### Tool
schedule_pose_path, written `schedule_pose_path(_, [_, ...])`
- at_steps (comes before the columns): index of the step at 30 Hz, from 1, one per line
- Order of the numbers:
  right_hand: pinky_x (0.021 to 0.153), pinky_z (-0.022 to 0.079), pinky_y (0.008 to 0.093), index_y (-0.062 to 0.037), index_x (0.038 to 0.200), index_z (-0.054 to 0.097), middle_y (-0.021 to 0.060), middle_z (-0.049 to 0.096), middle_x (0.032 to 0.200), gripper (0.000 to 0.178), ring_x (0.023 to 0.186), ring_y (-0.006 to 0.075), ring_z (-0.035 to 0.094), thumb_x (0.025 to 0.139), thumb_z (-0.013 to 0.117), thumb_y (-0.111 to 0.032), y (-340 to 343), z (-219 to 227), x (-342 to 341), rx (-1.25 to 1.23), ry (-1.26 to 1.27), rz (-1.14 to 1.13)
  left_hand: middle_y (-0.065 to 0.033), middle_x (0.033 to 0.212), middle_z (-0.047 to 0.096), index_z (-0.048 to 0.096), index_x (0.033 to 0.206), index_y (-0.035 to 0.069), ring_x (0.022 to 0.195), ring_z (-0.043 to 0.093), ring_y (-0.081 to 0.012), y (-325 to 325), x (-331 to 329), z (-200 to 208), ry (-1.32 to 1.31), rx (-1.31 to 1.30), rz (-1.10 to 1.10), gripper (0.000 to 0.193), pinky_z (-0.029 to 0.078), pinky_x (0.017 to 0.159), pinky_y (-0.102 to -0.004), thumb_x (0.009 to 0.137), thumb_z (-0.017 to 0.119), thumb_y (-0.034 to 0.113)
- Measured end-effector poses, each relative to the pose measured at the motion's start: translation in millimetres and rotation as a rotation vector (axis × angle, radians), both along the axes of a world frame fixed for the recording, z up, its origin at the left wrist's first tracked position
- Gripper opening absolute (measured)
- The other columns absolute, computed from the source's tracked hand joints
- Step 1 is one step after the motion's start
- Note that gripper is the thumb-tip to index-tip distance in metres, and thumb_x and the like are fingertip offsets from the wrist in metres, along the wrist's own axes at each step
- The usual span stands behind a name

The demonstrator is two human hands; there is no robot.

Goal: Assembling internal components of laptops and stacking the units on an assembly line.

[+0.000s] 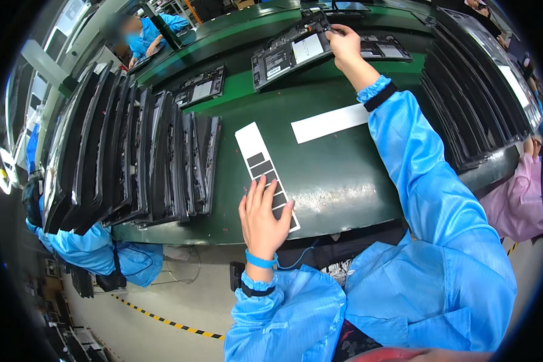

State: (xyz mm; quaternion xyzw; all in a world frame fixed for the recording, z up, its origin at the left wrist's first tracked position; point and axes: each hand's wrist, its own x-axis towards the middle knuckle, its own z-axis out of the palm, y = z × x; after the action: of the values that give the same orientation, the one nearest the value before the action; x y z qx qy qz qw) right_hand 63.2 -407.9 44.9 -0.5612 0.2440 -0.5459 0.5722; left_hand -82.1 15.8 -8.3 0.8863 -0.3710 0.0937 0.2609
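Observation:
My left hand lies with fingers spread over a white backing strip bearing several black rectangular stickers. Its fingertips rest on the lower stickers and cover part of them. At the far side of the bench, my right hand grips the upper right edge of an opened laptop base. This base is tilted, its right end raised, with dark inner parts and a white label showing. A second white strip, plain on its visible face, lies near my right forearm, its right end hidden by the sleeve.
A long row of dark laptop parts stands on edge at the left, and another stack at the right. More opened laptop bases lie on the green belt. A person in blue sits across; a pink sleeve shows at right.

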Motion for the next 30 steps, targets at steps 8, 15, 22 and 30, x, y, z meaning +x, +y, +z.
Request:
schedule_pose_path(8, [0.092, 0.045, 0.0307, 0.0078, 0.127, 0.049, 0.0194, 0.056, 0.123, 0.042, 0.107, 0.0212, 0.057, 0.086, 0.059, 0.001, 88.7, 46.9, -177.3, 0.233, -0.222, 0.276, -0.0149, 0.142, 0.046, 0.056, 0.128, 0.006, 0.135, 0.038, -0.0343, 6.0, 12.9, -5.3, 0.004, -0.051, 0.043, 0.042, 0.026, 0.111, -0.0468, 0.089, 0.058, 0.021])
schedule_pose_path(15, [0.103, 0.037, 0.0309, 0.0051, 0.124, 0.051, 0.0093, 0.056, 0.121, 0.039, 0.116, 0.0183, 0.051, 0.085, 0.052, 0.006, 139.8, -39.8, -314.0, -0.024, 0.011, 0.27, -0.0179, 0.134, 0.051, 0.058, 0.122, 0.002, 0.129, 0.044, -0.0366, 5.0, 2.9, 5.9, 0.142, -0.421, 0.034, 0.037, 0.034, 0.108, -0.0427, 0.087, 0.061, 0.014])
schedule_pose_path(22, [0.101, 0.041, 0.045, -0.0012, 0.124, 0.051, 0.0254, 0.053, 0.128, 0.043, 0.121, 0.0416, 0.048, 0.084, 0.061, -0.013, 149.8, -48.0, -337.6, -0.38, 0.648, 0.113, -0.0176, 0.135, 0.049, 0.052, 0.125, -0.002, 0.125, 0.048, -0.0264, -24.4, -33.4, 193.3, -0.079, -0.547, -0.349, 0.04, 0.037, 0.104, -0.0364, 0.085, 0.058, -0.001])
schedule_pose_path(30, [0.097, 0.044, 0.0436, -0.0042, 0.125, 0.049, 0.0222, 0.055, 0.129, 0.045, 0.115, 0.0407, 0.054, 0.083, 0.062, -0.014, 144.6, -48.3, -347.5, -0.388, 0.588, 0.192, -0.028, 0.125, 0.052, 0.046, 0.129, -0.006, 0.119, 0.05, -0.039, -220.2, 76.9, 438.9, -0.982, -0.815, -0.348, 0.047, 0.038, 0.105, -0.041, 0.089, 0.059, 0.016])
